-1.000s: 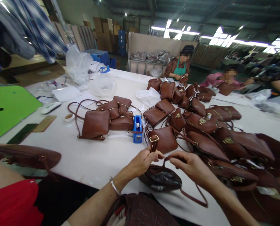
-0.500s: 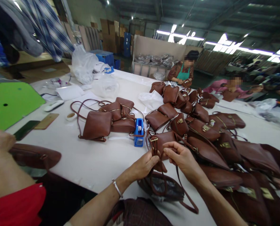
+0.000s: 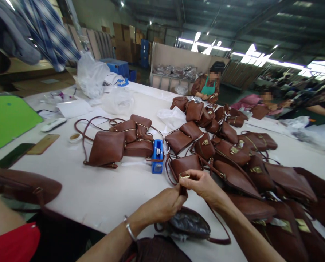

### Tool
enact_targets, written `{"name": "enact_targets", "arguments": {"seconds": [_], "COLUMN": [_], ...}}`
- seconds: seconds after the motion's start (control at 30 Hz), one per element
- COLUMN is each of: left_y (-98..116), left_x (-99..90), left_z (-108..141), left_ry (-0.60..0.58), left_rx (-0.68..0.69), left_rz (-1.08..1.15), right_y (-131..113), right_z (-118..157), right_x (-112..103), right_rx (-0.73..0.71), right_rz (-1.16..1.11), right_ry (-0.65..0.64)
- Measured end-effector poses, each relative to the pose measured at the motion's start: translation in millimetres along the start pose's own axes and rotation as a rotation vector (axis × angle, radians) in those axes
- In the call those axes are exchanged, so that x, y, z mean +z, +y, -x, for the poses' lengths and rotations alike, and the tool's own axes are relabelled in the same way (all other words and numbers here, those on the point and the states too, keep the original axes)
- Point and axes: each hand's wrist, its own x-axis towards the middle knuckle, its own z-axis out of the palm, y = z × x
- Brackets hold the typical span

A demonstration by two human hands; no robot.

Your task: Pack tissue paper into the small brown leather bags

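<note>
My left hand (image 3: 169, 202), with a silver bangle on its wrist, is closed round the brown leather strap. Thumb and fingers of my right hand (image 3: 199, 183) pinch that strap at its gold buckle (image 3: 184, 176), touching my left fingertips. Below the hands, close to my body, lies a brown bag (image 3: 191, 222) with dark, shiny material showing at its opening. Its strap (image 3: 222, 240) loops out to the right. Just beyond my hands rests another brown bag (image 3: 186, 165), and a blue tape dispenser (image 3: 157, 156) stands to its left.
Many brown bags (image 3: 233, 151) cover the right side of the white table (image 3: 97, 193); several more (image 3: 108, 147) lie left of the dispenser. Two phones (image 3: 43, 144) and a green board (image 3: 9, 120) are at left. A co-worker's arm (image 3: 4, 214) holds a bag. Other people sit beyond.
Both hands have come together at the buckle, lower than before. My right fingers have closed on the strap there. The strap strands that hung between the hands are less spread, and the view has shifted slightly.
</note>
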Motion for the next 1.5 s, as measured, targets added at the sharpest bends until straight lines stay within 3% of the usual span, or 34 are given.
{"name": "enact_targets", "arguments": {"seconds": [0.1, 0.3, 0.43, 0.63, 0.7, 0.8, 0.87, 1.0, 1.17, 1.23, 1.5], "left_y": [5.5, 12.0, 7.8, -8.9, -11.4, -11.0, -10.3, -14.6, -20.9, -19.6, -19.1], "left_x": [-0.1, -6.5, -0.8, 3.9, 2.6, 3.4, 6.6, 15.0, 16.9, 16.0, 23.3], "left_z": [0.2, -3.4, -7.6, -11.9, -11.3, -11.2, -12.8, -19.5, -26.5, -27.7, -33.2], "left_ry": [-0.001, -0.132, -0.061, -0.064, -0.030, -0.010, -0.038, -0.032, 0.182, 0.238, 0.212], "left_rx": [-0.022, 0.027, -0.013, -0.119, -0.126, -0.088, -0.053, 0.012, 0.014, 0.060, 0.053], "left_rz": [0.040, 0.487, 0.439, 0.733, 0.779, 0.767, 0.714, 0.643, 0.547, 0.534, 0.761], "right_y": [-1.1, -7.3, -6.2, 14.4, 25.0, 37.0, 40.3, 38.5, 38.8, 40.3, 36.7], "right_z": [3.4, 12.6, 14.8, 27.4, 34.1, 40.2, 38.6, 24.1, 6.1, 2.2, -3.5], "right_x": [3.3, 11.6, 11.8, -29.5, -46.7, -57.7, -51.4, -19.0, 14.9, 20.7, 25.6], "right_rx": [-0.062, -0.122, -0.150, -0.032, 0.016, 0.040, 0.003, -0.079, -0.189, -0.221, -0.222], "right_rz": [-0.009, -0.116, -0.153, 0.062, 0.094, -0.057, -0.191, -0.321, -0.201, -0.201, -0.229], "right_ry": [0.075, 0.126, 0.114, -0.019, -0.001, 0.093, 0.156, 0.228, 0.317, 0.343, 0.328]}}
